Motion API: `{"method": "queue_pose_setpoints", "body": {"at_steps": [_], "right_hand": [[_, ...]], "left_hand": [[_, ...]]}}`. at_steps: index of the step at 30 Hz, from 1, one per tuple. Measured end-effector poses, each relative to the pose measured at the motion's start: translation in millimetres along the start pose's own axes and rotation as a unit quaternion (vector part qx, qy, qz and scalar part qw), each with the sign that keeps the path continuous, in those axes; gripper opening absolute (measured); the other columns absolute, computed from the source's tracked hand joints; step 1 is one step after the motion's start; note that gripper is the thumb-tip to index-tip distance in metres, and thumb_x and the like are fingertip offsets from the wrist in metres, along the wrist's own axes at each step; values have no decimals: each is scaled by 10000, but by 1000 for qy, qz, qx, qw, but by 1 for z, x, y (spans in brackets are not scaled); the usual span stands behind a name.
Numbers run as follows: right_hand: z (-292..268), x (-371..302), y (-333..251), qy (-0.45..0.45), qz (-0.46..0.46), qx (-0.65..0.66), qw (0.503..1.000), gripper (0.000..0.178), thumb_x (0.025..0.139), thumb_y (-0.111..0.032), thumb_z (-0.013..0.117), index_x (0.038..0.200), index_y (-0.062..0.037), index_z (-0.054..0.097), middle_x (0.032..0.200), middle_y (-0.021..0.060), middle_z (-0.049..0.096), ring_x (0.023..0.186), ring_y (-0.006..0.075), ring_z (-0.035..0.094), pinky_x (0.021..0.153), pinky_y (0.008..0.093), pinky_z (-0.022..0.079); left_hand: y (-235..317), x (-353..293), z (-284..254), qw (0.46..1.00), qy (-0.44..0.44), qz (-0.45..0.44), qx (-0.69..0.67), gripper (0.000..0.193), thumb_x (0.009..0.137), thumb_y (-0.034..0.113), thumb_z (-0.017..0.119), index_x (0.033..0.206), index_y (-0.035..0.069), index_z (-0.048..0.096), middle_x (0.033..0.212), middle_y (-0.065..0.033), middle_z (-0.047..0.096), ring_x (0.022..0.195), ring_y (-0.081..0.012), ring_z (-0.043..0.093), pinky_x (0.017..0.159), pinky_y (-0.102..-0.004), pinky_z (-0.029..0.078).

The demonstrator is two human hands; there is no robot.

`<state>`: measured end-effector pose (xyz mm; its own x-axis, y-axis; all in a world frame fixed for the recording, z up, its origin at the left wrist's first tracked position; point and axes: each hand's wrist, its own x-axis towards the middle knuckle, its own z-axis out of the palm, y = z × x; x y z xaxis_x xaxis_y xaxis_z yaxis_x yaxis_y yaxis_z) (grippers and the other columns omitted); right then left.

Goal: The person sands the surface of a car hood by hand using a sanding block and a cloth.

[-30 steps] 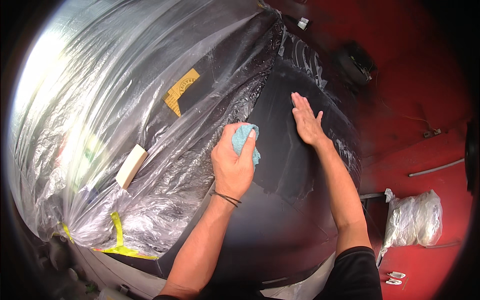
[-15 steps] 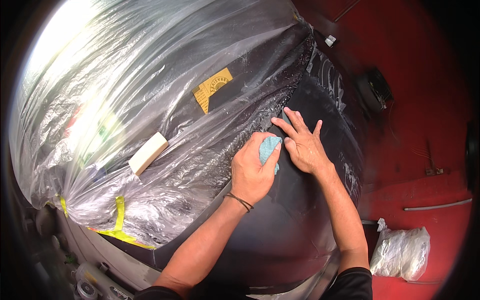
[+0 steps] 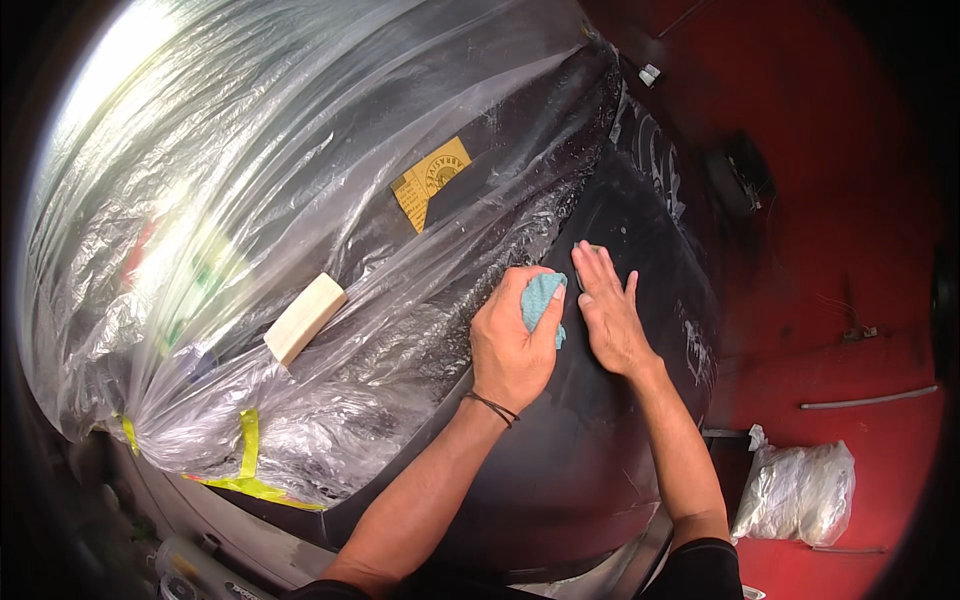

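My left hand point(image 3: 512, 330) is closed round a crumpled light-blue cloth point(image 3: 541, 300), which bulges out between thumb and fingers just above the dark car panel. To its right, my right hand point(image 3: 608, 310) lies on the dull, wet-looking dark panel point(image 3: 600, 440) with its fingers straight and close together. Under its fingertips shows the edge of a thin piece of sandpaper point(image 3: 597, 248), mostly hidden by the hand. Clear plastic film point(image 3: 390, 330) covers the bodywork left of my hands, and its crumpled edge runs close by my left hand.
On the film lie a cream-coloured block point(image 3: 305, 320) and a cut yellow-backed sandpaper sheet point(image 3: 430, 180). Yellow tape point(image 3: 250, 445) fastens the film's lower corner. A plastic-wrapped bundle point(image 3: 795, 492) and a grey rod point(image 3: 868, 398) are on the red floor at right.
My right hand has slid down the panel toward me, and its spread fingers have come together. My left hand stays nearly in place with the cloth. The view has shifted slightly.
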<state>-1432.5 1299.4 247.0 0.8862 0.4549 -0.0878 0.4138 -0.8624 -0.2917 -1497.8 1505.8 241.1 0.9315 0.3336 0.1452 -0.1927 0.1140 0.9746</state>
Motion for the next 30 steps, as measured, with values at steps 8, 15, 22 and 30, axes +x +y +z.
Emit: {"method": "queue_pose_setpoints", "body": {"at_steps": [8, 15, 22, 30], "right_hand": [[6, 30, 42, 105, 123, -30, 986, 647, 1157, -384, 279, 1773, -184, 278, 1851, 37, 249, 1718, 320, 165, 1309, 777, 27], [5, -52, 18, 106, 68, -16, 992, 621, 1139, -312, 296, 1749, -203, 340, 1828, 21, 309, 1708, 304, 204, 1325, 767, 40], [41, -66, -37, 90, 69, -12, 994, 624, 1138, -301, 334, 1750, -185, 334, 1829, 10, 297, 1706, 304, 200, 1321, 779, 53], [1, -43, 28, 117, 126, -1, 985, 629, 1135, -291, 346, 1749, -157, 323, 1812, 4, 331, 1701, 279, 218, 1310, 801, 80]], "left_hand": [[-11, -2, 7, 985, -30, 106, 132, 313, 987, 93, 772, 1252, 17, 621, 1074, -125, 731, 922, -199, 737, 800, -356, 595], [17, -15, 8, 993, -116, 2, 34, 158, 1059, 56, 712, 1207, 35, 663, 1037, -40, 719, 833, -81, 664, 684, -274, 549], [27, 22, 88, 958, -158, 21, 240, 351, 1056, 339, 764, 928, 12, 751, 746, -56, 701, 688, -157, 634, 678, -360, 531], [67, 105, 213, 927, -165, 45, 333, 462, 1007, 402, 665, 1086, -25, 823, 1050, -308, 786, 1088, -475, 761, 982, -518, 572]]}}
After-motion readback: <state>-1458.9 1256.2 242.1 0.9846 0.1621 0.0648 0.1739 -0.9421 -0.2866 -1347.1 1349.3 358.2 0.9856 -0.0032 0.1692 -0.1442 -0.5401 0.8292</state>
